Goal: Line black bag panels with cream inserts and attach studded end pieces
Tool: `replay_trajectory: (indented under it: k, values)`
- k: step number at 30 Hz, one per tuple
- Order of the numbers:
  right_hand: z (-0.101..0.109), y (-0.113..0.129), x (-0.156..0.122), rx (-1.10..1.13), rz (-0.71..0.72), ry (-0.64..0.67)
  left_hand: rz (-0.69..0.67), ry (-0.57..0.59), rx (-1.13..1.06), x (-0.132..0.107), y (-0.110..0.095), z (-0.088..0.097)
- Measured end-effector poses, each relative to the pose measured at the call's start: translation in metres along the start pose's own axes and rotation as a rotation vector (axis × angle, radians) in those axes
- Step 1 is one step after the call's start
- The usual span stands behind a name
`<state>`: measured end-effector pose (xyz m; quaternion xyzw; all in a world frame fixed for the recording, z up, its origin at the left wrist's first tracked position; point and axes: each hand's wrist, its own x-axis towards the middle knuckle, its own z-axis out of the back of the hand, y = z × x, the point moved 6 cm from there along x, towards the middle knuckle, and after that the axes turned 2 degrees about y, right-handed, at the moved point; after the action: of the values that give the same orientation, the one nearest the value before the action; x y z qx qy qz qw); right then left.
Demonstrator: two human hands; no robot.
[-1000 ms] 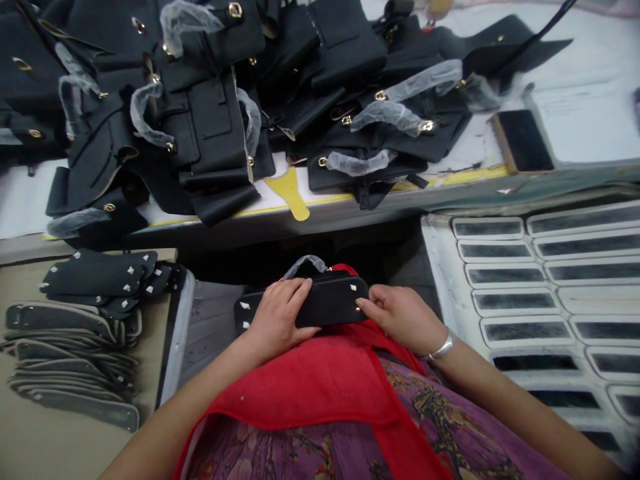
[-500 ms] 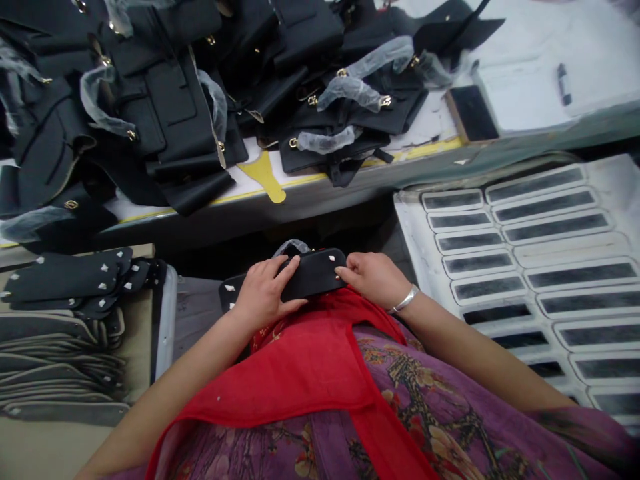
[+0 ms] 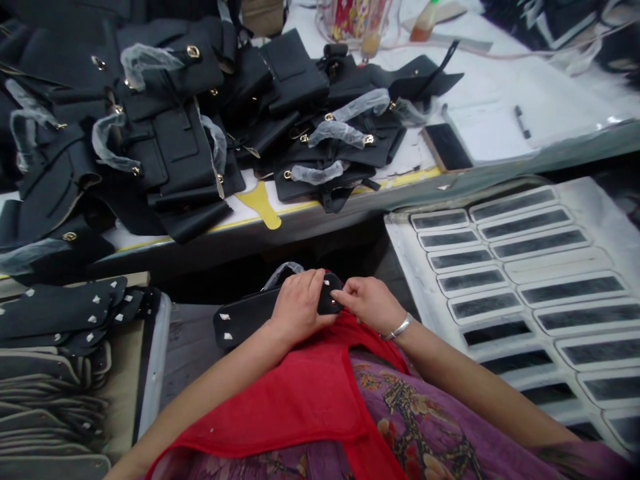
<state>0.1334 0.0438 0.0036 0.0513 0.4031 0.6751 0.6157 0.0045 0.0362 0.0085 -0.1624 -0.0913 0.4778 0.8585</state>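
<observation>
A long black panel with rounded ends lies across the lap, with small white tabs near its corners. My left hand is closed over its right half, the fingers along the top and the thumb near the front edge. At the panel's right end my right hand is closed in a pinch, fingertips touching the corner beside a small shiny spot. Whatever is between those fingertips is too small to make out. Behind the panel shows a plastic-wrapped handle, partly hidden.
Black handbags with wrapped handles pile up on the table ahead. A phone and a pen lie on its right. Stacked panels stand at left; a white board with dark strips is at right.
My left hand has slid right along the panel towards its right end. The right hand stays at the corner, its fingertips now further onto the panel. The view has tipped up.
</observation>
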Motion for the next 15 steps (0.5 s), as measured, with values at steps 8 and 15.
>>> replay_trajectory:
  k: [8, 15]
  values:
    - [0.0013, 0.0003, 0.0018, -0.037, 0.036, -0.014, 0.021, 0.001, -0.001, 0.0028, -0.0002, 0.0005]
    - [0.0013, 0.0028, 0.0047, -0.133, 0.053, 0.012, 0.046, 0.025, -0.064, 0.0020, 0.0024, 0.0040]
